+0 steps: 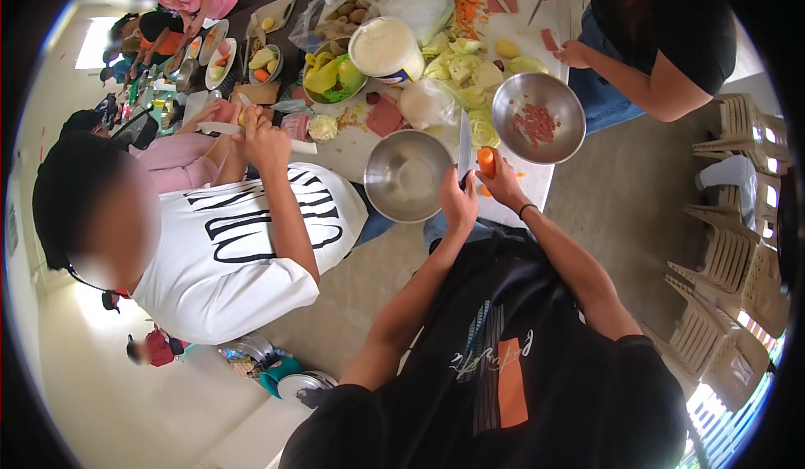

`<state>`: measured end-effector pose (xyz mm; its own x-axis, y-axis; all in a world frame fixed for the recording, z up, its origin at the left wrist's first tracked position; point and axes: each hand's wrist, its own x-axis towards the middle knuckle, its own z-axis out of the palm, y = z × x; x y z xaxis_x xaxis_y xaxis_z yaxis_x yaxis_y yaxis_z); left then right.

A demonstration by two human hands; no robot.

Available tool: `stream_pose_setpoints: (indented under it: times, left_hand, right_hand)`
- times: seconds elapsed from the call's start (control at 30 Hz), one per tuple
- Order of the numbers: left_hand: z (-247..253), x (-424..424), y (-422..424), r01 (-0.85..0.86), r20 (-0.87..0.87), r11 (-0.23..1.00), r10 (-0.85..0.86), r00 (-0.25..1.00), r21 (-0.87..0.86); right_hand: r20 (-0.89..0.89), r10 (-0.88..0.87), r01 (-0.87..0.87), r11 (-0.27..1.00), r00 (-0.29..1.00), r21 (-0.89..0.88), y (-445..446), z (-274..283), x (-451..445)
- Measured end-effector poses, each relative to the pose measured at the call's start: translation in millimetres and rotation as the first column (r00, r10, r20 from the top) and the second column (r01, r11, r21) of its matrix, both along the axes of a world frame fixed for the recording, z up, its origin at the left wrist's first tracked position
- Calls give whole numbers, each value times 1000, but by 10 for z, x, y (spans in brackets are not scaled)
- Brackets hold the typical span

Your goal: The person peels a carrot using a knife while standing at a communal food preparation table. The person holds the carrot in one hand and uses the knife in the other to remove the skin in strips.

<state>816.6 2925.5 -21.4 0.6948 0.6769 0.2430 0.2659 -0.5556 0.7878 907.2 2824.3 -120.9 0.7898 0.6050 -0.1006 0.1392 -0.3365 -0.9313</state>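
Observation:
My left hand is closed around the handle of a kitchen knife, its blade pointing away from me over the table edge. Beside it, my right hand grips an orange carrot by its side. Small orange pieces lie on the white surface under that hand. An empty-looking steel bowl stands left of the knife. Beyond my right hand, another steel bowl contains diced pink meat. Cabbage pieces lie between the bowls, past the knife.
A co-worker in white peels something close at left with a knife. Another co-worker's hand holds pink meat at upper right. A large white tub and a basin of vegetables stand farther back. Stacked plastic chairs are at right.

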Motion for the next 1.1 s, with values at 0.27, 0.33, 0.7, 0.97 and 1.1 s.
stream_pose_setpoints:
  times: [0.27,0.33,0.7,0.97,1.1]
  left_hand:
    - [-253,-248,42,31,-80,892,-75,994,-451]
    - [-94,-251,-9,31,-66,794,-89,994,-608]
    - [211,-189,-159,241,-37,364,-614,788,-900]
    - [351,-213,-53,272,-32,307,-714,699,-912]
    - [866,-318,-48,312,13,294,-709,705,-903]
  right_hand:
    - [-895,42,237,958,445,163,-494,657,-170]
    - [-910,21,251,958,414,136,-712,608,-246]
    - [-899,-31,316,941,438,121,-1107,758,-586]
    - [-802,181,262,884,569,386,-1199,1355,-643]
    - [-652,163,52,953,741,298,-1244,1893,-624]
